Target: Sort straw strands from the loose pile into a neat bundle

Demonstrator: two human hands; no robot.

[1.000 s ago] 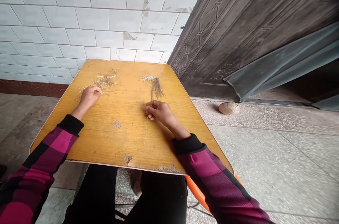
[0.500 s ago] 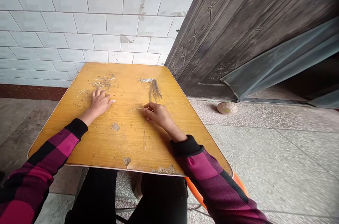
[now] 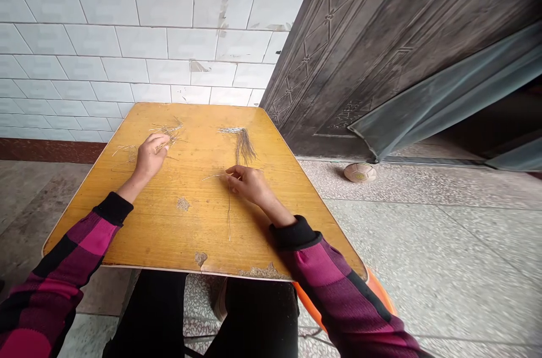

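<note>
My right hand (image 3: 248, 184) pinches a thin bent wire (image 3: 229, 214) over the middle of the table. One pale end points left from the fingertips; a darker length runs down toward the front edge. My left hand (image 3: 151, 155) is at the loose tangle of thin wires (image 3: 173, 131) at the far left, with thumb and fingers closed together. What lies between those fingertips is too fine to make out. Beyond my right hand lies a bundle of bent wires (image 3: 245, 146), its silvery ends together to the left and its dark ends fanned toward me.
The yellow wooden table (image 3: 152, 222) has chipped patches near its front edge. White wall tiles (image 3: 139, 42) rise behind it. At right are a dark carved door (image 3: 322, 64), a grey-green curtain (image 3: 402, 104), a ball (image 3: 359, 172) on the floor and an orange seat edge (image 3: 311, 307).
My left hand has gone from lying spread beside the tangle to a closed pinch over it, its wrist raised. My right hand keeps its grip on the wire, nearly still. The view shifts slightly.
</note>
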